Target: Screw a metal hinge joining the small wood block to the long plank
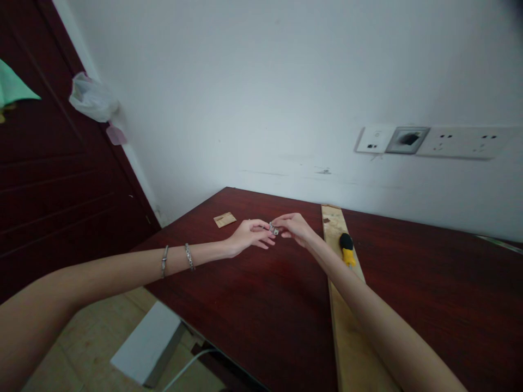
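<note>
Over the dark red wooden table, my left hand [252, 237] and my right hand [295, 227] meet at a small silvery metal piece [275, 231]. It looks flat with a hole or dark spot, perhaps a little hinge or bracket; its exact kind is too small to tell. My left thumb and forefinger pinch it from the left, the other fingers stretched out. From the right, my right thumb and fingertips close on its upper edge. Right of my right hand, a screwdriver [347, 249] with a black and yellow handle lies on a long wooden board [339, 305], its shaft mostly hidden by my forearm.
A small flat wooden piece [224, 219] lies left of my hands on the table [269, 316]. Behind stands a white wall with a socket panel [453, 142]. A white box [149, 340] sits on the floor below the table's left edge, near a white cable [188, 370].
</note>
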A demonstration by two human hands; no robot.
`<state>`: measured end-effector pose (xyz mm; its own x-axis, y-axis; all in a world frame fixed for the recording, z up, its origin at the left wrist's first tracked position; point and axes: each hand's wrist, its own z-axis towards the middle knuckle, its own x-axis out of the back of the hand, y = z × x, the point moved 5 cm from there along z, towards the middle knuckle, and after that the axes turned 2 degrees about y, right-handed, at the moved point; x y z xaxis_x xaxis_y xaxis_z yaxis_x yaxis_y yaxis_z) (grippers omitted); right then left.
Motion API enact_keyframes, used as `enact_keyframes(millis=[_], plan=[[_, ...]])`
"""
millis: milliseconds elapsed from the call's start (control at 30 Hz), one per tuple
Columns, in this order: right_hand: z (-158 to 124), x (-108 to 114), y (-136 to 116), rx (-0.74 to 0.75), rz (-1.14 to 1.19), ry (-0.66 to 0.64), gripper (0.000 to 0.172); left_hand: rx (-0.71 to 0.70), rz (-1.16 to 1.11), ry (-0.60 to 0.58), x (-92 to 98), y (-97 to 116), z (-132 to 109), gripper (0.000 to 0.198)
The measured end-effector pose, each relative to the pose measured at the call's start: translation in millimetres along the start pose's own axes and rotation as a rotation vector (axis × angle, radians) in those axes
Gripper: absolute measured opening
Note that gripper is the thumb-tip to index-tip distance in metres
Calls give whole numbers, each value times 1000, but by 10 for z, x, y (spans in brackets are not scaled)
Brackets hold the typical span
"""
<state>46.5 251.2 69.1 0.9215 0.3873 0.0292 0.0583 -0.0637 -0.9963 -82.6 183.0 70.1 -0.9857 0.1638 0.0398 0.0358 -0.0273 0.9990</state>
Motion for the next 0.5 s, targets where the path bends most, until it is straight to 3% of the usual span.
enact_keyframes(millis=[200,300,400,500], plan=[[63,-87,23,16,-26,3,9,-58,155,72,170,-1,45,29],[111,-177,24,18,-58,-2,9,-181,276,199,293,81,45,24],[163,-307,57,7,-105,-20,8,-257,327,345,471,195,92,18],[226,-463,142,-22,-168,-51,6,-190,426,401,773,235,251,18]])
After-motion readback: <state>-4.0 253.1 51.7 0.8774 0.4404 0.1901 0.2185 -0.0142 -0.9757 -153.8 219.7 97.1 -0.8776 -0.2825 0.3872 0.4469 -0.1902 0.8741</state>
